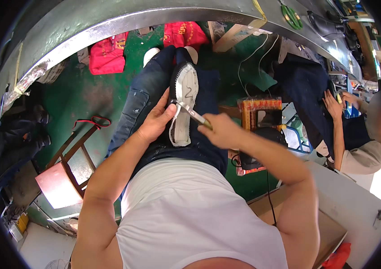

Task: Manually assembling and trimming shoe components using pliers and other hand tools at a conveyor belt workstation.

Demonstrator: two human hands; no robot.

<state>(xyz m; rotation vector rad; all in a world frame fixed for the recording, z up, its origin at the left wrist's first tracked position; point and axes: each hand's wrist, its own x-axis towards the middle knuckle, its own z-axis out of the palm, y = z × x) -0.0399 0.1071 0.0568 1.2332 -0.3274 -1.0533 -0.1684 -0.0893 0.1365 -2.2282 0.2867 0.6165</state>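
Observation:
A dark shoe upper on its last [186,89] lies sole-side up across my lap, its whitish underside bearing a handwritten mark. My left hand [156,121] is closed round the shoe's left side, with the thumb near the edge of the underside. In my right hand [222,131] is a metal pliers-like tool [192,114] with a yellowish-green handle. Its head meets the shoe at the left edge of the underside, close to my left thumb. A narrow white strip [175,117] runs along that edge below the tool; whether the jaws grip it is too small to tell.
A metal bench edge [154,17] curves across the far side. Red bags [108,56] lie on the green floor beyond my legs. At left stands a stool with a pink seat [59,184]. A co-worker [363,148] works at right, beside a red-and-yellow package [248,114].

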